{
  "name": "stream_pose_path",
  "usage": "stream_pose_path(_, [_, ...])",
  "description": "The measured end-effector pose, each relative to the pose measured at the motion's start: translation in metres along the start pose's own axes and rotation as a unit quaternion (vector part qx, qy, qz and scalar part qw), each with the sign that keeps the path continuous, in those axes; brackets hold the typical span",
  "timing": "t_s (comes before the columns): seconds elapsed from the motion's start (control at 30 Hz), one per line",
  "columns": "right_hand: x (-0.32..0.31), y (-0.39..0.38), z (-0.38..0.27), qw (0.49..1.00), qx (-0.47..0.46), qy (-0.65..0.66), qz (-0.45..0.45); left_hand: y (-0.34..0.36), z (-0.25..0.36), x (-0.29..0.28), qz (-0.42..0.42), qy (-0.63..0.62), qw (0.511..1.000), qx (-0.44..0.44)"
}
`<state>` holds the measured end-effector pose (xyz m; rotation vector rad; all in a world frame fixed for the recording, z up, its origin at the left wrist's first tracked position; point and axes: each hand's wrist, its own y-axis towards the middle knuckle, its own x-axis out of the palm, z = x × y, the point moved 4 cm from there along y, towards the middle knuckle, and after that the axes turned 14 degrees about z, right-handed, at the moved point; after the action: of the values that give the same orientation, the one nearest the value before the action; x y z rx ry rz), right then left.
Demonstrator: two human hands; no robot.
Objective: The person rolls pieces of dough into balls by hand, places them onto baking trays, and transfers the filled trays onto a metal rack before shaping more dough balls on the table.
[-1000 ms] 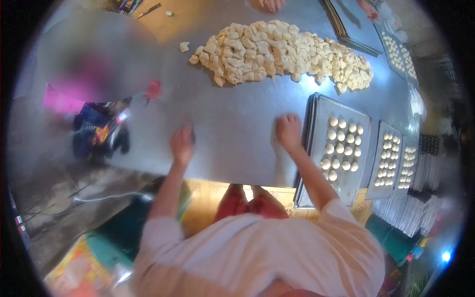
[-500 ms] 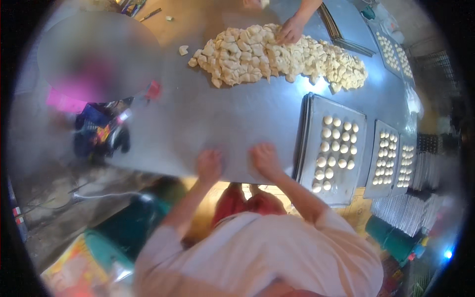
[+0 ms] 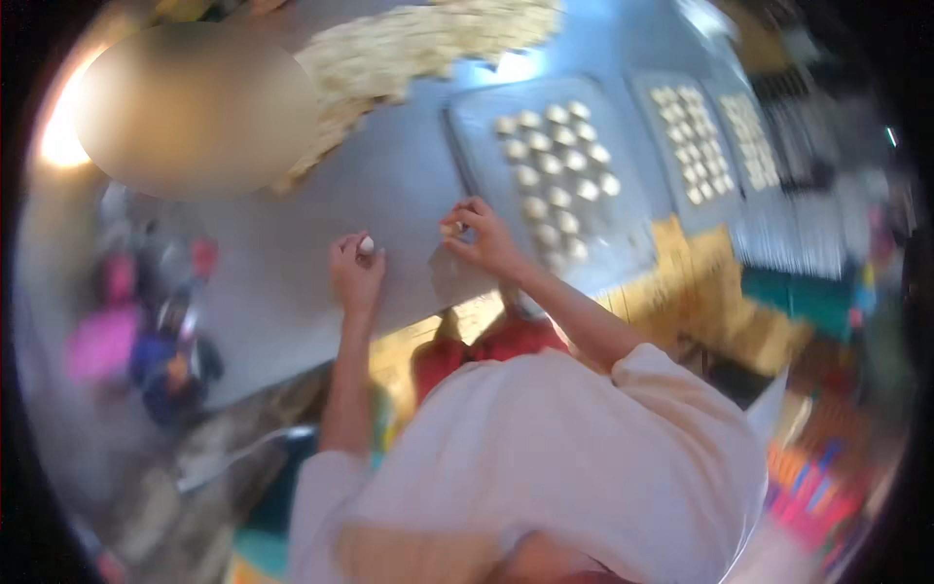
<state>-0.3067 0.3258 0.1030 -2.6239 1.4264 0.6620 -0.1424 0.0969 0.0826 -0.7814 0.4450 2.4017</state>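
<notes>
Just above the metal table (image 3: 282, 321), my left hand (image 3: 357, 268) is closed around a small white dough ball (image 3: 366, 245). To its right, my right hand (image 3: 477, 238) pinches another small dough ball (image 3: 451, 229) between thumb and fingers, near the left edge of a baking tray (image 3: 623, 234). Rows of round dough balls (image 3: 567, 159) sit on that tray, with gaps in the rows nearer me. At the far side of the table lies a long heap of cut dough pieces (image 3: 409, 44), smeared by motion.
Two more trays of dough balls (image 3: 693, 146) (image 3: 747, 141) stand farther right. Stacked metal sheets (image 3: 788, 234) and a green container (image 3: 793, 300) are beyond the table's right side. Blurred pink and dark items (image 3: 102, 346) lie off to the left.
Both hands have lifted from the table surface, and dough balls now show in them. The view has swung right, so the trays appear farther left and the heap higher up.
</notes>
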Motion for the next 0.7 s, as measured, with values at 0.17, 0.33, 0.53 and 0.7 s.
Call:
stream_pose_path(0.17, [-0.167, -0.050, 0.026, 0.974, -0.017, -0.078, 0.213, -0.063, 0.210, 0.130, -0.105, -0.090, 0.958, 0.253])
stream_pose_path(0.33, [-0.264, -0.034, 0.053, 0.970, -0.012, -0.126, 0.206, -0.093, 0.300, 0.206, -0.078, -0.072, 0.927, 0.359])
stream_pose_path(0.53, [-0.279, -0.018, 0.091, 0.979, 0.009, -0.155, 0.135, -0.092, 0.303, 0.235, -0.118, 0.009, 0.943, 0.311])
stream_pose_path(0.7, [-0.313, -0.018, 0.073, 0.965, -0.015, -0.156, 0.209, 0.068, 0.281, 0.220, 0.060, 0.005, 0.955, 0.291])
